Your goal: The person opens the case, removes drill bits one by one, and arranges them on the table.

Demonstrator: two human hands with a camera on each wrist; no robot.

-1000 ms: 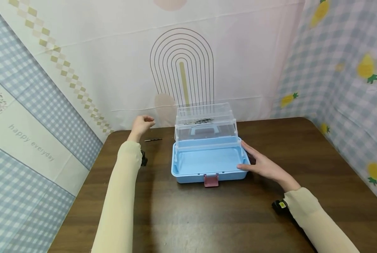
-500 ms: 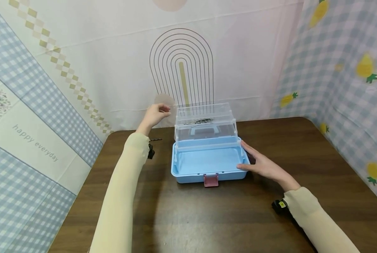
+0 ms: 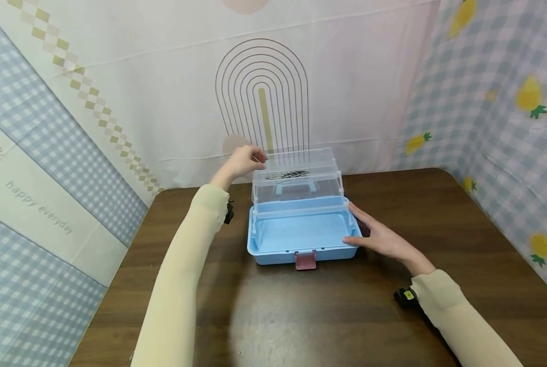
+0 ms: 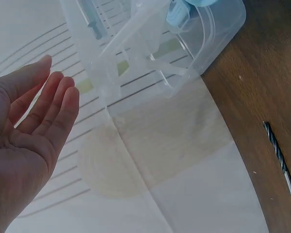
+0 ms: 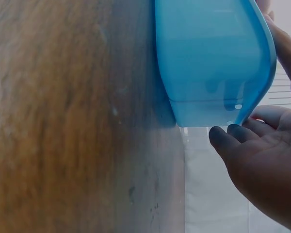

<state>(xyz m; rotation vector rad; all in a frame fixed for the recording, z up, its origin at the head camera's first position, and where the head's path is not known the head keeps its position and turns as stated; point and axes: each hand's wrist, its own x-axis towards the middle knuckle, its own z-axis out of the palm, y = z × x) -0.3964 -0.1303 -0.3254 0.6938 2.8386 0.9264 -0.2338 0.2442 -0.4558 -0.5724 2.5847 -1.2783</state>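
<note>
Loosely curved, left hand hovers

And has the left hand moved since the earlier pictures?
Yes: in the head view, the left hand has moved rightward and slightly up, toward the blue box.

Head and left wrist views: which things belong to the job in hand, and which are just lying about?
Job, as I judge it:
blue box
clear trays
dark slim pieces in them
loose drill bit, probably

Just there:
patterned wall cloth
wooden table
</note>
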